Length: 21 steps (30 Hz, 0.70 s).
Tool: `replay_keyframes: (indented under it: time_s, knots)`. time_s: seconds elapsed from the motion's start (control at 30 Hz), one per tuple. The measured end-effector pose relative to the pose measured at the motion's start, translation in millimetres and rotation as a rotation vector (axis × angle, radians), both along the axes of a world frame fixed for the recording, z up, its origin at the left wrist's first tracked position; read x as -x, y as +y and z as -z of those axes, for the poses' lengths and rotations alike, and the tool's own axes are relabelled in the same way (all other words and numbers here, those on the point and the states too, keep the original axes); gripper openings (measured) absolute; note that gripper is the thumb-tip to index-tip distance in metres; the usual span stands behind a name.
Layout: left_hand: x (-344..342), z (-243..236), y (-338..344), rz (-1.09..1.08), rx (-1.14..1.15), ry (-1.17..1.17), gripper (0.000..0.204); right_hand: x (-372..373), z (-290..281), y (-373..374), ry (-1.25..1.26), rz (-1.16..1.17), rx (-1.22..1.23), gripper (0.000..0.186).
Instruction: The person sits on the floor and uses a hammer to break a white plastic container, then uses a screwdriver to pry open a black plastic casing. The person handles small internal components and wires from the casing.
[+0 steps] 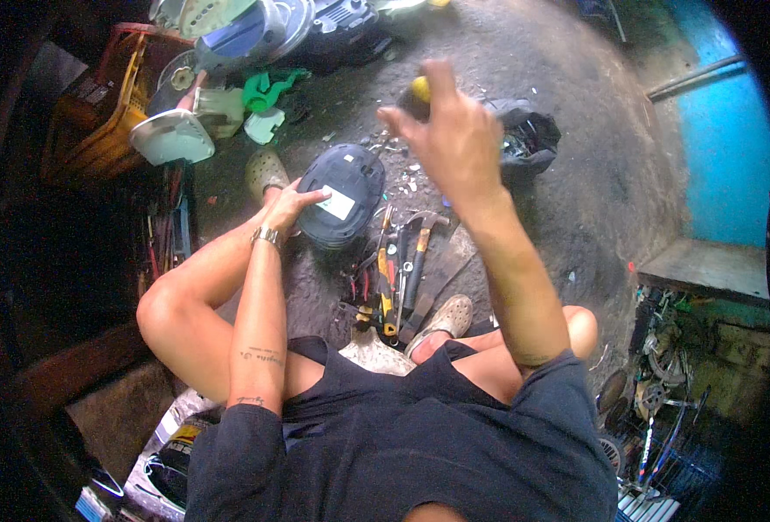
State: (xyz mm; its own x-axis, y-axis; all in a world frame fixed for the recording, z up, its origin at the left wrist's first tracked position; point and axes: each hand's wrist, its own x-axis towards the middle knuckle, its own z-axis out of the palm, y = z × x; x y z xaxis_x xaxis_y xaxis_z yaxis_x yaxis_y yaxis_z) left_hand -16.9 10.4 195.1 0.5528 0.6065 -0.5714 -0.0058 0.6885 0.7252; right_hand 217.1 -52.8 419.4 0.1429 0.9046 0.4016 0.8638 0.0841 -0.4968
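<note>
In my left hand (pixel 291 207) is a black oval plastic housing (pixel 343 184) with a white label and slots, tilted up in front of me. My thumb lies on its face by the label, with the other fingers behind its edge. To the right and farther off, my right hand (pixel 456 130) is raised, forefinger and thumb spread. The forefinger is smeared by motion and the remaining fingers are hidden. A dark, rounded thing with a yellow end (pixel 420 89) shows between thumb and forefinger; whether I hold it cannot be told.
Between my legs lie a claw hammer (pixel 418 261), yellow-and-black handled tools (pixel 386 291) and small scraps. A black bag (pixel 537 143) of bits sits beyond my right wrist. Plastic parts, a green piece (pixel 267 90) and an orange crate (pixel 110 135) crowd the far left. A ledge (pixel 702 265) juts out at right.
</note>
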Motion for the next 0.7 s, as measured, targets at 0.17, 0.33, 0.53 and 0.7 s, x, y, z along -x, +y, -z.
replay_keyframes:
  time_s: [0.17, 0.33, 0.53, 0.7]
  knots:
    - [7.5, 33.6, 8.9, -0.041, -0.036, 0.03, 0.071, -9.9, -36.7, 27.7, -0.442, 0.111, 0.296, 0.061]
    - [-7.7, -0.3, 1.4, -0.027, -0.02, 0.112, 0.073, -20.9, -32.3, 41.4, -0.452, -0.165, 0.197, 0.049]
    - [0.2, 29.6, 7.5, 0.021, -0.102, 0.101, 0.071, -13.3, -26.3, 44.2, -0.271, -0.167, 0.183, 0.043]
    - [0.0, 19.2, 7.2, -0.014, -0.037, 0.063, 0.075, -47.9, -15.9, 48.4, -0.166, 0.013, 0.249, 0.047]
